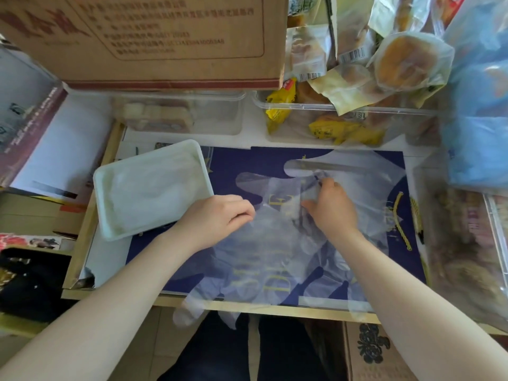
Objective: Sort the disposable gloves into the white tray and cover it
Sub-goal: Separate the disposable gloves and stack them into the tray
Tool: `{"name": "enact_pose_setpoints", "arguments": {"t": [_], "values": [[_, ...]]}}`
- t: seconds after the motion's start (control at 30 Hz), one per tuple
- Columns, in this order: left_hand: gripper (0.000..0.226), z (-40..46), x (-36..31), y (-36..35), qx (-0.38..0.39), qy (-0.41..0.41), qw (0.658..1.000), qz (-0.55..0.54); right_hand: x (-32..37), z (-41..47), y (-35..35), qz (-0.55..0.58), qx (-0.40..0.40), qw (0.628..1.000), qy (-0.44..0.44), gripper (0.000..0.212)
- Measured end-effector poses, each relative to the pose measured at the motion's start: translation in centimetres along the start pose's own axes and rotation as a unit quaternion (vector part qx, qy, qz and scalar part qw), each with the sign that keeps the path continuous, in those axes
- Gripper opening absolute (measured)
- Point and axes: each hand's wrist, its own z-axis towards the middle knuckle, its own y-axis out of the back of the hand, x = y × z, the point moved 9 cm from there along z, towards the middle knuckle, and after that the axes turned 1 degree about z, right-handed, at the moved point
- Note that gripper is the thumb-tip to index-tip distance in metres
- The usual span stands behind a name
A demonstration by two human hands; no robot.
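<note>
Several clear disposable gloves (264, 259) lie spread over a dark blue mat (228, 160), some hanging over the table's front edge. The white tray (100, 185) sits at the mat's left end, tilted, with crumpled clear gloves (148, 185) inside. My left hand (217, 218) is just right of the tray, fingers curled, pinching the edge of a glove. My right hand (330, 207) is at the mat's middle, fingers curled into a bunched glove (316, 182). No cover for the tray can be made out.
A large cardboard box (154, 39) overhangs the back. Behind the mat stand clear plastic bins (275, 105) with packaged bread and yellow snack packs. A blue plastic bag (478, 105) is at the right, boxes and papers at the left. A wooden table edge (275, 307) runs along the front.
</note>
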Motion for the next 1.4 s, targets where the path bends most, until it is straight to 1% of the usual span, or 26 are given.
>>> {"name": "enact_pose_setpoints", "arguments": {"t": [0.07,0.13,0.23,0.3,0.33,0.4,0.47,0.5,0.53,0.6,0.67,0.7,0.73,0.8,0.83,0.87,0.93,0.97,1.03,1.13,1.17,1.27,1.33,1.4], "values": [[0.034,0.1,-0.4,-0.2,-0.003,-0.026,0.999,-0.019,-0.2,0.0,-0.2,0.052,0.006,0.999,0.011,0.039],[0.029,0.2,-1.2,-0.3,-0.004,-0.053,0.998,-0.042,-0.6,-0.2,0.7,0.083,-0.031,0.996,0.025,0.018],[0.024,0.3,-2.9,0.0,-0.016,-0.089,0.993,-0.071,-1.1,-1.0,3.0,0.165,-0.081,0.982,0.036,0.011],[0.023,0.5,-4.3,0.5,-0.041,-0.115,0.99,-0.075,-0.5,-1.6,4.6,0.226,-0.084,0.969,0.059,0.008],[0.023,0.7,-4.9,0.7,-0.057,-0.126,0.988,-0.07,-0.1,-1.9,5.2,0.251,-0.064,0.963,0.072,0.008],[0.023,1.4,-6.1,1.3,-0.095,-0.143,0.984,-0.05,1.4,-2.5,5.5,0.285,0.018,0.952,0.113,0.011],[0.025,2.2,-7.0,1.7,-0.118,-0.146,0.981,-0.037,2.9,-3.5,5.5,0.294,0.101,0.936,0.164,0.013],[0.026,2.7,-7.3,1.7,-0.123,-0.145,0.981,-0.036,3.4,-4.1,5.6,0.295,0.13,0.929,0.181,0.014],[0.026,3.1,-7.6,1.7,-0.127,-0.145,0.981,-0.037,3.6,-4.5,5.7,0.304,0.154,0.922,0.186,0.017],[0.026,3.7,-7.8,1.7,-0.131,-0.142,0.98,-0.045,3.4,-4.9,5.6,0.347,0.189,0.904,0.166,0.024],[0.024,4.1,-7.9,1.8,-0.136,-0.139,0.979,-0.051,2.9,-4.8,5.7,0.374,0.201,0.894,0.143,0.023],[0.024,4.2,-8.0,1.9,-0.136,-0.14,0.979,-0.055,2.4,-4.6,5.8,0.37,0.191,0.899,0.135,0.022],[0.023,4.3,-8.1,2.0,-0.132,-0.138,0.979,-0.064,1.9,-4.5,6.1,0.363,0.18,0.905,0.128,0.026],[0.023,4.3,-8.0,2.0,-0.121,-0.127,0.98,-0.094,1.1,-4.7,6.4,0.364,0.173,0.909,0.105,0.047],[0.023,4.4,-7.8,2.1,-0.122,-0.121,0.979,-0.105,1.1,-4.7,6.4,0.368,0.173,0.908,0.105,0.052],[0.023,4.4,-7.6,2.3,-0.125,-0.115,0.979,-0.113,1.5,-4.9,6.7,0.358,0.162,0.911,0.124,0.047],[0.02,4.5,-7.4,2.4,-0.132,-0.102,0.977,-0.131,2.8,-5.3,7.7,0.272,0.102,0.937,0.192,0.03],[0.016,4.4,-7.2,2.4,-0.134,-0.087,0.976,-0.145,3.1,-5.3,8.0,0.235,0.065,0.947,0.21,0.027],[0.003,4.3,-6.5,2.4,-0.132,-0.039,0.974,-0.183,3.2,-5.1,8.4,0.23,0.026,0.949,0.215,0.025],[0.028,3.9,-4.9,2.0,-0.119,0.026,0.963,-0.24,2.7,-4.7,8.9,0.262,0.008,0.944,0.201,0.024],[0.032,3.8,-4.4,1.9,-0.112,0.041,0.961,-0.251,2.6,-4.6,9.0,0.264,0.005,0.944,0.199,0.025],[0.015,3.1,-2.7,1.5,-0.092,0.061,0.964,-0.243,2.1,-4.1,8.8,0.265,0.012,0.947,0.18,0.025],[0.021,2.6,-2.0,1.2,-0.068,0.064,0.969,-0.227,2.0,-3.8,8.8,0.254,0.017,0.95,0.179,0.022],[0.02,2.3,-1.6,0.9,-0.038,0.068,0.971,-0.224,2.4,-3.7,8.7,0.236,0.018,0.953,0.188,0.023]]}}
